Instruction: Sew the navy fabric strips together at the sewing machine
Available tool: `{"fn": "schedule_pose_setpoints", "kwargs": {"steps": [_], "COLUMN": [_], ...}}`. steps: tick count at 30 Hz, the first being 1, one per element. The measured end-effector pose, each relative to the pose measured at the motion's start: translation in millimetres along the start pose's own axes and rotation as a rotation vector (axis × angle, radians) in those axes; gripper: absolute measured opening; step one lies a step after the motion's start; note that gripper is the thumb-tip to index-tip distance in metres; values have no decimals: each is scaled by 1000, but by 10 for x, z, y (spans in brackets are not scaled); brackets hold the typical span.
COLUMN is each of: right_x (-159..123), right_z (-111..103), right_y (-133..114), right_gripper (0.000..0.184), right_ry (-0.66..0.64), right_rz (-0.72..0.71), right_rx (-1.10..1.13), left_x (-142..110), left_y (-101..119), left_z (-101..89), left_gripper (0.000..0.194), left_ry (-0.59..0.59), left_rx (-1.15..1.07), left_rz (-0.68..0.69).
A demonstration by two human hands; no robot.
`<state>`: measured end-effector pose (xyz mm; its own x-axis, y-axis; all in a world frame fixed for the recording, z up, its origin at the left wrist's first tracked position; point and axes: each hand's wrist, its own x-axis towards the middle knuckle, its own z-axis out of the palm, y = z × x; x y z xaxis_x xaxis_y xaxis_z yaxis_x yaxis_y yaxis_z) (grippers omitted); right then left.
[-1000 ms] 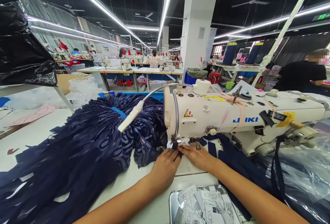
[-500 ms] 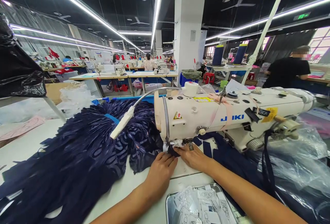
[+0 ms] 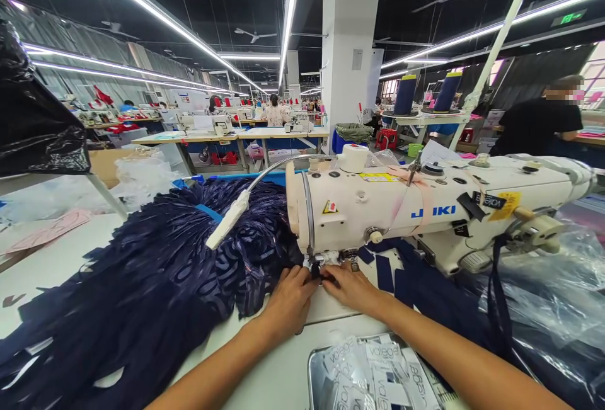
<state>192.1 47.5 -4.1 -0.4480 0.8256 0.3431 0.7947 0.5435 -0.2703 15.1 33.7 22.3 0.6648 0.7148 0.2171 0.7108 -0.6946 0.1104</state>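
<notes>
A white sewing machine point(image 3: 350, 208) stands before me, its needle area low at its left end. Right below the needle lies a small dark piece of fabric point(image 3: 316, 271). My left hand point(image 3: 293, 293) has its fingers closed on the left edge of this piece. From the other side, my right hand point(image 3: 350, 285) pinches its right edge. A large heap of navy fabric pieces point(image 3: 155, 259) spreads to the left, touching the machine bed. Close below my hands sits a metal tray point(image 3: 311, 372) of white printed labels point(image 3: 373, 372).
Navy strips point(image 3: 385, 271) lie on the bed under the machine arm. Clear plastic point(image 3: 567, 271) covers dark cloth at the right. A bendable lamp point(image 3: 229, 220) hangs over the heap. Behind stand thread cones point(image 3: 405, 95), and a person in black point(image 3: 539, 120) is at the far right.
The dark piece has shifted under the needle and shows less between my fingers. My left hand has moved slightly up and left. The whole view has shifted a little.
</notes>
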Motion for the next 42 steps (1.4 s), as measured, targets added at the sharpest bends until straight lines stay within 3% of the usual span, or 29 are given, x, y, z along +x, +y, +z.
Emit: {"fn": "schedule_pose_setpoints", "kwargs": {"steps": [4,8,11,22,30,42], "right_x": [7,-29,-54,-111,-118,-113], "right_z": [44,52,21,-48,-61,-32], "right_y": [116,254,292,188,123,113], "right_gripper": [15,17,21,23,26,26], "right_ry": [51,107,137,78,94,106], "right_rz": [9,-234,-323,-363,-406,-399], "right_rx": [125,267,301,43,-21,-99], "left_x": [-26,-43,-42,-97,-93,-75], "left_y": [-13,-37,-49,-28,-159,-167], "left_z": [58,112,113,33,-3,8], "left_gripper": [41,37,38,41,47,46], "left_ry": [10,51,31,-22,-27,-58], "left_rx": [-6,-47,-65,41,56,57], "left_rz": [-11,-32,-15,49,118,82]}}
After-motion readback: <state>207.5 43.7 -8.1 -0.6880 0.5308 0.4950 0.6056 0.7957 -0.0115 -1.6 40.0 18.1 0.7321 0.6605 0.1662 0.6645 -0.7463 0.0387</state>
